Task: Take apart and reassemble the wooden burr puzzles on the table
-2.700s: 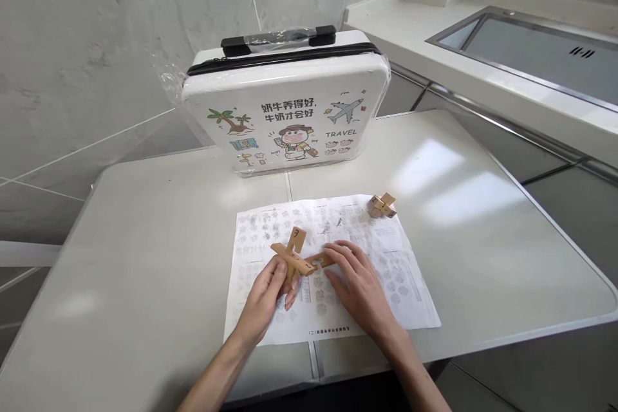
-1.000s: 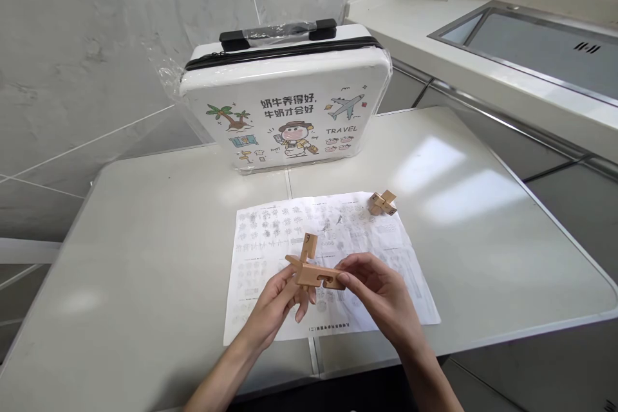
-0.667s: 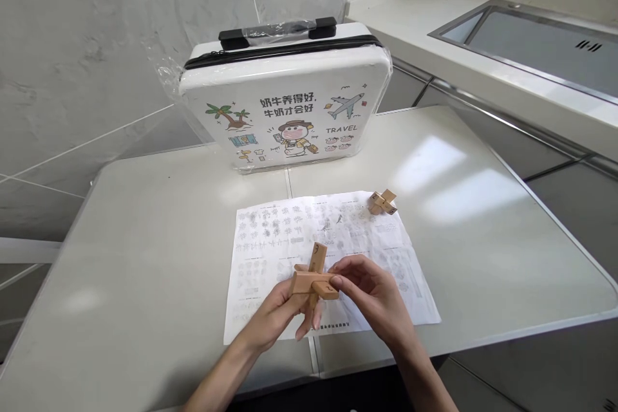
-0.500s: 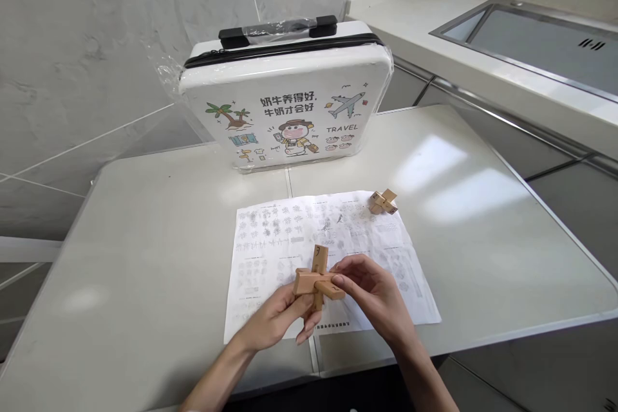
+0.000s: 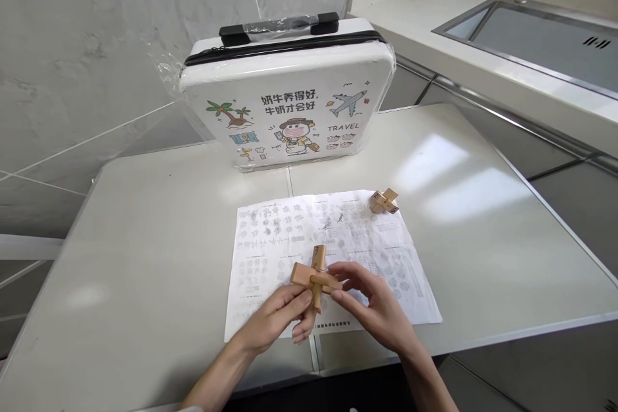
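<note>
A wooden interlocking burr puzzle of crossed pieces is held above the printed sheet; one upright piece bears a dark mark. My left hand grips it from the lower left, thumb in front and fingers behind and below. At its right end, my right hand has thumb and index finger closed around a piece, with the other fingers curled and partly hidden. A second small wooden puzzle, with numbers on its ends, lies at the sheet's upper right corner.
A white suitcase in clear plastic wrap stands at the back of the pale folding table. Grey tiled wall rises behind it. To the right is a counter with a sink.
The numbered piece that pointed to the lower right has turned and now points more to the right. My right hand's fingers have shifted with it, the thumb slightly lower. My left hand keeps its grip.
</note>
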A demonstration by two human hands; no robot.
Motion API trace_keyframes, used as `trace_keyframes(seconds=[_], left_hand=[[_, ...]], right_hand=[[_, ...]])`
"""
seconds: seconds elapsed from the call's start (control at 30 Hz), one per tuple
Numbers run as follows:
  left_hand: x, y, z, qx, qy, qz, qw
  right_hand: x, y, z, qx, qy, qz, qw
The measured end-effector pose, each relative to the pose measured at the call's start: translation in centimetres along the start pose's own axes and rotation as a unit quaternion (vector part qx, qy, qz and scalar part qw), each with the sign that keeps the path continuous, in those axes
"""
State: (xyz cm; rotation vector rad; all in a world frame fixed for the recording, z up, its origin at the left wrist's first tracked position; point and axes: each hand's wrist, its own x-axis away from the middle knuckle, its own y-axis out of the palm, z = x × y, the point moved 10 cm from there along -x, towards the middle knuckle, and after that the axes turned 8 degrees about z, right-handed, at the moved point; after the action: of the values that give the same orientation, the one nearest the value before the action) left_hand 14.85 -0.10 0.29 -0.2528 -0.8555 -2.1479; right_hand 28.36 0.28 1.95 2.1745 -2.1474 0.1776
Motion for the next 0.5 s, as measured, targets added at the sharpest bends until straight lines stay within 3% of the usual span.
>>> trace_keyframes(seconds=[0.17,0.33,0.5], left_hand=[[0.0,0.4,-0.6,0.002,-0.022,-0.014,1.000],[-0.2,0.4,-0.5,-0.019,-0.022,-0.002,1.000],[-0.2,0.4,-0.1,-0.056,-0.013,-0.003,0.998]], right_hand=[[0.7,0.3,-0.9,0.117,-0.102,0.012,0.988],[1.2,1.2,-2.1,0.227,-0.204,0.047,0.951],[1.3,1.6,-3.0,0.270,-0.246,0.095,0.926]])
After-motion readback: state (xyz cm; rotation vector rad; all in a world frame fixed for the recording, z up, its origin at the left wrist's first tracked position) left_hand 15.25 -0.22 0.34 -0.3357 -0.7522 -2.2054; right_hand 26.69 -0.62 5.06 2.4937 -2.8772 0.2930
